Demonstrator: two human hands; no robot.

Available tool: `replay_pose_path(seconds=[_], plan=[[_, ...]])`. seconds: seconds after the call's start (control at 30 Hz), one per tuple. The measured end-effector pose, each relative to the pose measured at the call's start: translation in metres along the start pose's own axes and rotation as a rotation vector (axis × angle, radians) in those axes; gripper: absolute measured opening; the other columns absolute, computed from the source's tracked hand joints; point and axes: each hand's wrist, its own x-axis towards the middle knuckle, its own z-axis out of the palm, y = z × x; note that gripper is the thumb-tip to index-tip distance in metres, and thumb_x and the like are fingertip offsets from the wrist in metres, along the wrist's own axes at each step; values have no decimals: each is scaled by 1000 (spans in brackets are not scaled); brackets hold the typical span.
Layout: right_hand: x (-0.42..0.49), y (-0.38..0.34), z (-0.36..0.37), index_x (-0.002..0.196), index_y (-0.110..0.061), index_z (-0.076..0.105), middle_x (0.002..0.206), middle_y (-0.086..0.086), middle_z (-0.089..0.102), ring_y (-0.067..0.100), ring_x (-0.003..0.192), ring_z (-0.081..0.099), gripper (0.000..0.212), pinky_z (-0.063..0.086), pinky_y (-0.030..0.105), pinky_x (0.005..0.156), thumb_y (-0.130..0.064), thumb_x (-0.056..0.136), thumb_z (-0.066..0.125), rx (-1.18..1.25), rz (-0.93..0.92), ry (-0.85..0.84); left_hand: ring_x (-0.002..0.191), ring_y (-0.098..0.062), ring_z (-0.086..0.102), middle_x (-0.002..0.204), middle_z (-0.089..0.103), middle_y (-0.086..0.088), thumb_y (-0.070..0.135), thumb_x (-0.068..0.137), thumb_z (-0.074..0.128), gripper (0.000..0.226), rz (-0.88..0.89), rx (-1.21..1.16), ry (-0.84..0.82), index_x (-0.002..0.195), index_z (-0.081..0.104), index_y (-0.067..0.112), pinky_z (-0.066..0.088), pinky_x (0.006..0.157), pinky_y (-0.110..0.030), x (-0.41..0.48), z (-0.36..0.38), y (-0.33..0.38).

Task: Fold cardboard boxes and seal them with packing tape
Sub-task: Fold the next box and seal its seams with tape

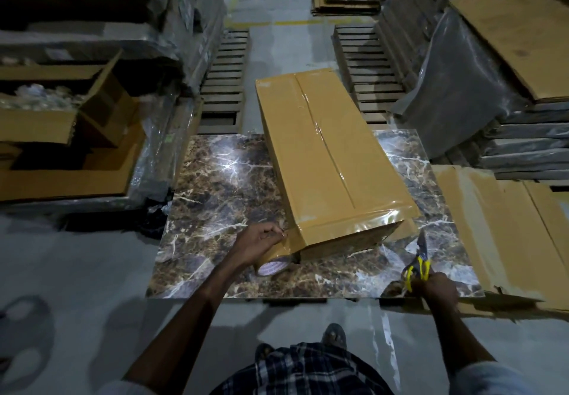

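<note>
- Cardboard box (323,148): lies closed on the marble-pattern slab (215,194), long axis pointing to about 11 o'clock. The far end hangs past the slab's 12 o'clock edge. The centre seam is taped, and a clear band of tape (354,219) crosses the near end.
- Left hand (261,239): fingers curled round the tape roll (272,267) at the box's 7 o'clock corner. Tape runs from the roll onto the box and looks not yet cut.
- Right hand (437,290): gripping the yellow-handled scissors (420,267) at 4 o'clock of the box, blades pointing to 12. It is well apart from the roll.
- Risk 1: the scissors have to cross to the 7 o'clock corner. If the left hand slackens meanwhile, the strip will probably sag and stick to itself or the slab.
- Risk 2: the cut lands right beside the left fingers, so poor aim could nick them.
- Risk 3: a hard pull on the roll could swing the overhanging box on the glossy slab and wrinkle the band.
- Risk 4: a cut too close to the corner leaves a short tail, so the end seal could lift.
</note>
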Motion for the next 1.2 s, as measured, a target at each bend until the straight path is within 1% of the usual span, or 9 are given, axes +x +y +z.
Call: replay_pose_path(seconds=[0.07,0.2,0.33,0.43,0.5,0.63,0.83,1.0,1.2], plan=[[-18,-6,-8,84,6,73,81,28,67,44,88,69,34,45,39,72,-27,85,80,144,29,-28,94,-16,73,93,78,7,60,76,71,39,24,-37,-18,85,78,23,53,97,-44,2,-1,0],[-92,-11,-16,58,3,61,56,23,61,27,57,52,29,37,37,64,-23,73,64,504,22,-172,90,-13,71,91,77,1,57,75,78,47,63,-123,-74,86,76,11,50,87,-35,7,-6,-2],[-173,-2,-19,93,16,59,60,18,61,26,58,55,36,43,36,62,-10,86,83,566,-29,-402,92,-12,72,91,78,3,42,85,83,35,77,-130,-94,87,76,8,50,89,-34,9,-11,-3],[-219,-17,-19,94,6,56,67,18,61,26,61,59,87,48,35,66,-62,56,93,448,-84,-591,83,-2,70,83,77,10,18,91,80,11,64,-150,-97,81,76,16,47,85,-29,10,-12,-3],[-235,-27,-14,95,-4,55,74,8,58,16,65,58,105,45,26,69,-92,42,76,329,-229,-636,81,0,69,81,77,11,17,91,80,12,60,-150,-99,79,75,19,47,83,-28,11,-11,-3],[-262,-65,-10,99,-10,53,71,-10,59,0,59,57,39,48,17,66,-39,89,77,359,-270,-766,81,-6,69,82,78,7,23,88,83,18,39,-138,-86,71,77,27,49,83,-32,12,-11,-2],[-266,-83,16,91,-12,47,84,14,40,19,64,36,81,28,42,71,-78,62,83,548,-288,-759,70,-5,66,77,75,6,20,89,82,16,23,-192,-81,76,76,16,48,77,-32,7,-15,2],[-263,-101,25,102,-1,54,81,15,53,24,68,50,108,41,41,68,-87,43,84,560,-255,-715,67,-5,65,72,72,11,20,89,82,17,39,-177,-65,75,75,13,47,74,-30,5,-20,8],[-268,-124,28,104,-9,58,68,0,55,20,60,47,106,41,30,54,-80,33,91,719,-222,-778,73,-11,68,78,76,1,24,86,85,16,61,-145,-85,74,76,17,50,76,-31,4,-24,11]])
